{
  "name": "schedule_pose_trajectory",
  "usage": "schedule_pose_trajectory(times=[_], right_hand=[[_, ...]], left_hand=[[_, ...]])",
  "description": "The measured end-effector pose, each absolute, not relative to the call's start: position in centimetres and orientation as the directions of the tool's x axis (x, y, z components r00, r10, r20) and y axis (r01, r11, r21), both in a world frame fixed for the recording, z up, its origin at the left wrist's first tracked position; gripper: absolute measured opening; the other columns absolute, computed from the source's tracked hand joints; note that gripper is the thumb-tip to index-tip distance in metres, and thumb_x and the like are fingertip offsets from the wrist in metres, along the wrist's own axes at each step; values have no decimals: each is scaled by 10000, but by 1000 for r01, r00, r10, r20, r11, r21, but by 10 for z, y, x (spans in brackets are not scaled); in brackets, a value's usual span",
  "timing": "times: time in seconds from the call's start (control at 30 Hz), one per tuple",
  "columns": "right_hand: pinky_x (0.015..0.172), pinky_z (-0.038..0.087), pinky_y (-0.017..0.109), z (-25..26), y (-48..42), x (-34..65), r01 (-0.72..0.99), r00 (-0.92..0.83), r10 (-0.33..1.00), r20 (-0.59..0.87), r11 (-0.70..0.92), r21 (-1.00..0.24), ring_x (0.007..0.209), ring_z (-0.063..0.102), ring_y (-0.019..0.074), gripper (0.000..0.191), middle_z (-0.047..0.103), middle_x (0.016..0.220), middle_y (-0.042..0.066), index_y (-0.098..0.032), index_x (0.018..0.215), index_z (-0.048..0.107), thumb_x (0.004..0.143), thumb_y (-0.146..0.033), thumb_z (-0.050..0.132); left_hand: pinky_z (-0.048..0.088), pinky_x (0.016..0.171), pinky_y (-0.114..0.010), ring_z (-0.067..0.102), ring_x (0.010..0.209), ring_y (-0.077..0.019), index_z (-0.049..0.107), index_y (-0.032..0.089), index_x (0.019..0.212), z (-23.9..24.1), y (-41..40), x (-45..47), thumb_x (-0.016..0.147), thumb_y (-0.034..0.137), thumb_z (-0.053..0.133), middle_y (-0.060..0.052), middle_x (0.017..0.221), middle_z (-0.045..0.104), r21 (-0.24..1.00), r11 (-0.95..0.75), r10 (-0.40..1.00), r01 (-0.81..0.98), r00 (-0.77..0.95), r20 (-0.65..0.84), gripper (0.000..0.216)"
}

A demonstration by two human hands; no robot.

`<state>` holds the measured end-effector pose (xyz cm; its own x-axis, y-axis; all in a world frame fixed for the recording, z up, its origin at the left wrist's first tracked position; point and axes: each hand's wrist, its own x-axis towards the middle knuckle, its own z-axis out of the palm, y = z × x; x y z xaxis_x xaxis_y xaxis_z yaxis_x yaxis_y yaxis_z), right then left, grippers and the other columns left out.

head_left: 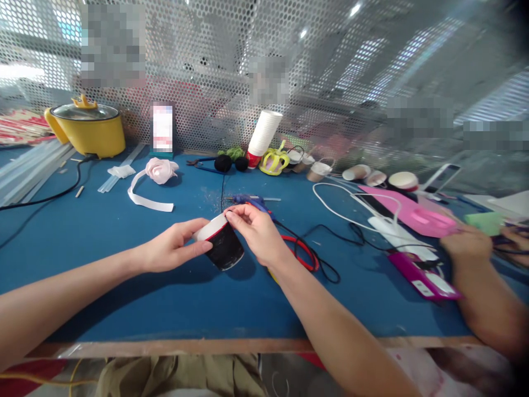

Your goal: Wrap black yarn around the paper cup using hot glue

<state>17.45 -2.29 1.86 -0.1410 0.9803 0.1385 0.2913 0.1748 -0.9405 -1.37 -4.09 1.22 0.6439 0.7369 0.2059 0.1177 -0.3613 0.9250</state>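
Observation:
A paper cup (225, 245) tilts over the blue table, its outer wall mostly covered in black, with a red line under the white rim. My left hand (176, 245) grips it from the left, thumb on the outside and fingers at the rim. At the upper right of the rim, the thumb and forefinger of my right hand (252, 226) pinch the black yarn (223, 193). That strand runs back to a black yarn ball (223, 163). Just behind my right hand lies a blue glue gun (252, 202), partly hidden.
A yellow electric pot (97, 129), a phone (162, 129) and a white ribbon roll (161, 170) stand at back left. Stacked paper cups (264, 135) lean behind. Cables and a purple power strip (421, 278) lie right, near another person's hand (467, 242) by a pink sheet (409, 212).

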Motion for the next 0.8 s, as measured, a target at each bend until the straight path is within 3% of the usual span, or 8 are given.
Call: schedule_pose_trajectory(times=[0.17,0.3,0.6,0.8], right_hand=[[640,419,284,18,-25,174,246,-159,984,78,116,-962,680,528,136,222,571,731,17,-177,773,537,744,-396,552],[492,327,243,17,-26,173,289,-165,985,54,101,-952,536,419,103,244,462,595,-39,-199,741,485,773,-441,500],[524,331,253,16,-31,166,362,-139,987,81,127,-923,592,407,120,239,430,632,-32,-211,734,434,820,-433,408],[549,349,267,17,-33,163,484,-151,970,189,239,-842,594,431,129,202,430,637,-24,-208,736,406,848,-374,374]], left_hand=[[400,633,-197,467,701,-105,515,127,979,12,-41,-14,840,282,460,-12,818,534,922,-373,732,102,643,225,216],[406,637,-203,478,701,-110,513,125,982,14,-42,-14,833,280,469,-20,828,544,923,-375,737,90,632,238,219],[418,677,-215,493,729,-116,505,126,974,12,-42,-14,802,251,509,-16,817,544,941,-337,743,37,624,242,213],[410,672,-232,479,716,-124,524,128,887,14,-40,-14,754,319,568,1,771,525,918,-347,777,190,606,169,237]])
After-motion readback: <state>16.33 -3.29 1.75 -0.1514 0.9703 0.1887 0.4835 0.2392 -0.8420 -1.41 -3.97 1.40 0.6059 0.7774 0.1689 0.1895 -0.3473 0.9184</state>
